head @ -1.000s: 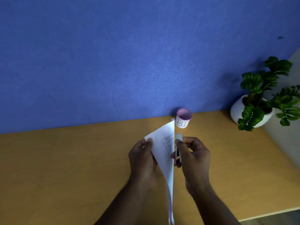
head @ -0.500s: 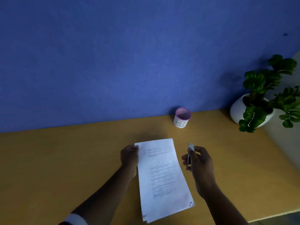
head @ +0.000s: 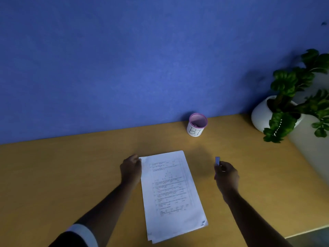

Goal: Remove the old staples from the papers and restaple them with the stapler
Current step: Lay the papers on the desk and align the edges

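A stack of white printed papers (head: 170, 193) lies flat on the wooden desk (head: 71, 175), long side running toward me. My left hand (head: 130, 169) holds the papers' top left corner at the edge. My right hand (head: 226, 173) hovers to the right of the papers, apart from them, closed around a small slim stapler (head: 217, 161) whose pale tip sticks up above my fingers. The stack's bottom right corner (head: 203, 222) is slightly curled.
A small pink-rimmed cup (head: 196, 124) labelled "BI" stands at the back of the desk against the blue wall. A white pot with a green plant (head: 284, 111) sits at the back right. The desk's front edge runs at the lower right.
The papers went from held upright between both hands to lying flat on the desk. My right hand has moved away to the right with the stapler; my left hand stays at the top left corner.
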